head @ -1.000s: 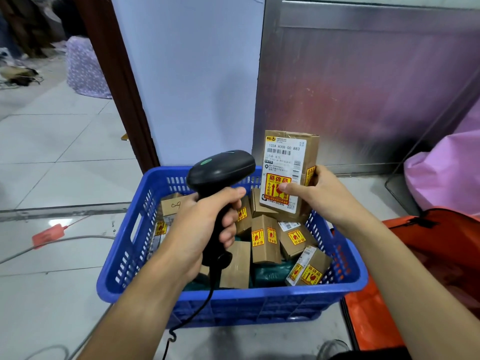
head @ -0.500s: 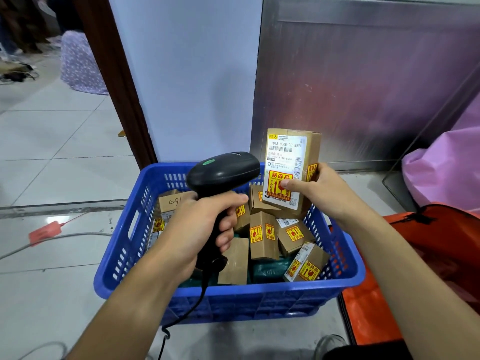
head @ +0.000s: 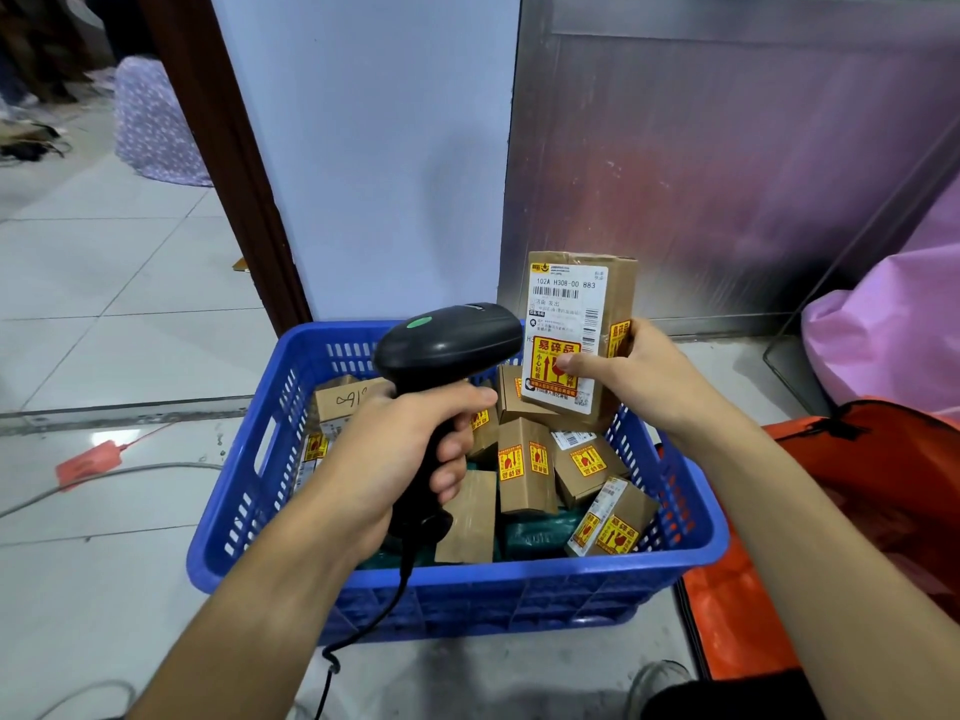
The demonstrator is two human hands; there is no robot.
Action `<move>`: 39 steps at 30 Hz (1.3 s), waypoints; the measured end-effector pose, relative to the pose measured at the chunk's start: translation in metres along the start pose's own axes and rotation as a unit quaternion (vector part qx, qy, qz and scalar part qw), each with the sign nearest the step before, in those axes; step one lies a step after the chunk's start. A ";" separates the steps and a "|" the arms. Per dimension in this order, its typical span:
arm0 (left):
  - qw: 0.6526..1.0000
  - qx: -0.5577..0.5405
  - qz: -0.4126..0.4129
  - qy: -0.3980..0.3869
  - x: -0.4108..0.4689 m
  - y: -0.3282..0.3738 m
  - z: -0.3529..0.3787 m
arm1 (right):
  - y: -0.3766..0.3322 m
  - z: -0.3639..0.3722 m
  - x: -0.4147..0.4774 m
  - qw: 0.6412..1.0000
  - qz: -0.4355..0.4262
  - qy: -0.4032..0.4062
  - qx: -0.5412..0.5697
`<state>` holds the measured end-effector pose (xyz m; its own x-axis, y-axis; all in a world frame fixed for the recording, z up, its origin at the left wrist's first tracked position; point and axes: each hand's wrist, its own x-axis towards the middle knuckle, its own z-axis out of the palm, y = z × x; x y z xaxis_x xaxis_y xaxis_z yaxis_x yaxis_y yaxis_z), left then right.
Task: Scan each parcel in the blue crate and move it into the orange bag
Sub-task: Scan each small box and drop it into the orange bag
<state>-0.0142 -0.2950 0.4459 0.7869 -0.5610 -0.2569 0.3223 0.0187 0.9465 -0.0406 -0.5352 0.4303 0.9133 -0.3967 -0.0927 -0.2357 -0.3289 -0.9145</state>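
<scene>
Looking down from my head camera, my left hand [head: 410, 449] is clenched around the grip of the black barcode scanner [head: 447, 345], with all my fingers curled on the handle. The scanner's head reaches to the right, just beside the label of the box I hold up. Its cable [head: 363, 631] drops from the handle past the front wall of the blue crate [head: 467, 584].

My right hand [head: 639, 376] grasps a cardboard parcel [head: 576, 304] upright above the crate's far right corner — thumb pressed on the yellow sticker on its front, fingers wrapped round its right edge. The white shipping label with the barcode faces me.

Inside the crate lie more small brown parcels [head: 524, 465] with yellow stickers, tumbled at different angles over something dark green.

The orange bag [head: 883, 459] lies on the floor just beside the crate's right side; I cannot tell whether they touch. A pink bag [head: 893, 330] sits behind it, and a metal panel [head: 727, 174] stands behind the crate. To the left, a red tag [head: 88, 462] lies on the tiled floor [head: 104, 330].
</scene>
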 end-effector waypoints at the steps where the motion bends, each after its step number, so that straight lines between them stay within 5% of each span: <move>1: 1.000 0.000 0.000 0.000 0.000 0.000 0.000 | 0.000 0.000 0.000 1.000 -0.001 0.001 -0.003; 22: 0.999 -0.006 0.005 0.036 0.009 -0.007 0.015 | 0.001 -0.014 -0.025 0.999 -0.004 0.050 -0.014; 39: 0.994 0.096 0.000 -0.061 0.019 -0.050 0.122 | 0.031 -0.076 -0.124 0.985 0.075 0.146 0.057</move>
<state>-0.0799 -0.4078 0.4181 0.7137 -0.6571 -0.2428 0.2077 -0.1325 0.9692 -0.1862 -0.5620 0.4434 0.7330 -0.6680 -0.1281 -0.3062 -0.1558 -0.9391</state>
